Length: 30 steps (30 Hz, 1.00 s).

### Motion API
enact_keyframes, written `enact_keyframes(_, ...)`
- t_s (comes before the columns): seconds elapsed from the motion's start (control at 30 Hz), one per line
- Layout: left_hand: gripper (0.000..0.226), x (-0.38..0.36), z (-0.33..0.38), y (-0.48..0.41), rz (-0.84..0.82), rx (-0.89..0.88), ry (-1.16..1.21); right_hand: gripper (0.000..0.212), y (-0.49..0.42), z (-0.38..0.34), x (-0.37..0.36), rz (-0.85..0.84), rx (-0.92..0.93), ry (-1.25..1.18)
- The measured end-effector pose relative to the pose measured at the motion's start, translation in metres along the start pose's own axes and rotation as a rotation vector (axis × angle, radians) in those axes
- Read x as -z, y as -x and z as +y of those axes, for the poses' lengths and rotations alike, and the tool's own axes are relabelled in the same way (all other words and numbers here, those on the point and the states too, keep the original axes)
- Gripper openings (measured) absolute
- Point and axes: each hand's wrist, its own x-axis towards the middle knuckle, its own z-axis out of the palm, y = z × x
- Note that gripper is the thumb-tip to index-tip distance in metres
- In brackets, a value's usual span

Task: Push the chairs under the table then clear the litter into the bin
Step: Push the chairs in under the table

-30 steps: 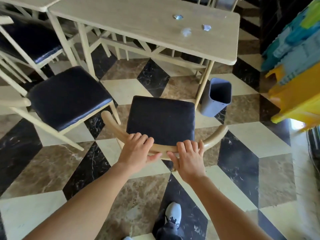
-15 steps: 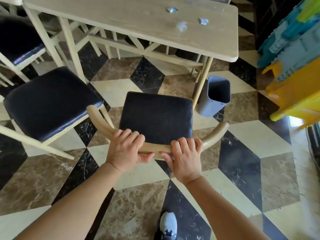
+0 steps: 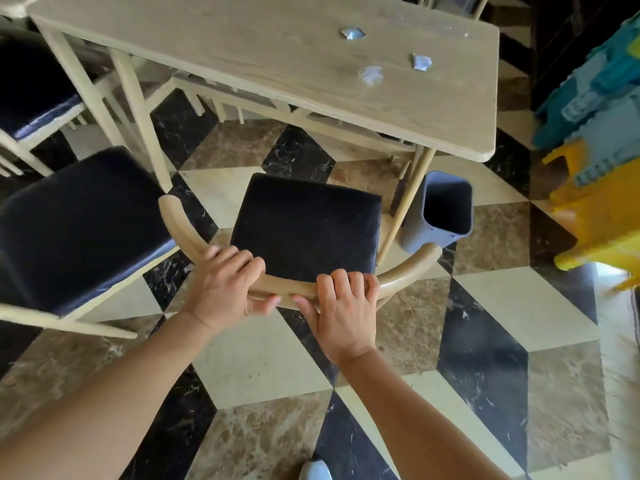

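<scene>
**Floor** (image 3: 263,362): marble tiles in cream, brown and black, set in a cube pattern. It is seen beneath and all around the fingers.

**Worktop** (image 3: 277,64): pale wood, rectangular, on slim legs. It is placed beyond the fingers, past the front of the held seat.

**Second chair** (image 3: 79,223): black padded seat on a pale frame. It is found left of the left-hand fingers, just beside the left end of the held rail.

**Chair** (image 3: 304,226): black square seat with a curved pale rail (image 3: 408,268). The seat lies directly beyond the fingers and is shown whole in front of the worktop's near edge.

**Third chair** (image 3: 31,98): black seat, partly cut off by the frame. It is placed far left of and beyond the fingers, behind a worktop leg.

**Plastic stack** (image 3: 595,209): yellow and blue, blurred, far right of the fingers.

**Bin** (image 3: 443,213): grey and open-topped, stood on the floor. It is located beyond and right of the right-hand fingers, just beside the worktop's near right leg.

**Left hand** (image 3: 225,285): fingers (image 3: 242,259) are curled over the rail, with the thumb beneath; the rail is grasped.

**Right hand** (image 3: 346,310): fingers (image 3: 341,282) are wrapped over the same rail close beside the left, with the thumb under; the rail is grasped.

**Shoe** (image 3: 315,471): pale toe, nearer the body than the fingers, at the bottom edge.

**Litter** (image 3: 352,32): three small scraps, two silvery and one clear. They are scattered on the worktop's right half, well beyond the fingers.
</scene>
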Motion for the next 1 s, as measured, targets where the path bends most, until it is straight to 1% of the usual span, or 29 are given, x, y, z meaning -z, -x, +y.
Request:
enact_keyframes(0.2, 0.058, -0.014, -0.027, -0.023, -0.003, -0.041, 0.006, 0.057, -0.024, -0.007, -0.012, -0.009, -0.058, 0.006)
enact_keyframes(0.47, 0.059, -0.045, -0.036, -0.086, 0.081, -0.067, 0.088, 0.051, -0.074, 0.023, -0.021, -0.015, -0.088, 0.043)
enact_keyframes(0.73, 0.062, -0.069, -0.057, -0.13, 0.068, -0.112, 0.134, 0.057, -0.117, 0.04, -0.033, -0.002, -0.115, 0.054)
enact_keyframes(0.9, 0.064, -0.081, -0.073, -0.158, 0.042, -0.146, 0.142, 0.054, -0.146, 0.05, -0.045, 0.031, -0.118, 0.036)
enact_keyframes(1.0, 0.064, -0.09, -0.074, -0.174, 0.065, -0.152, 0.141, 0.053, -0.16, 0.062, -0.051, 0.049, -0.112, 0.039)
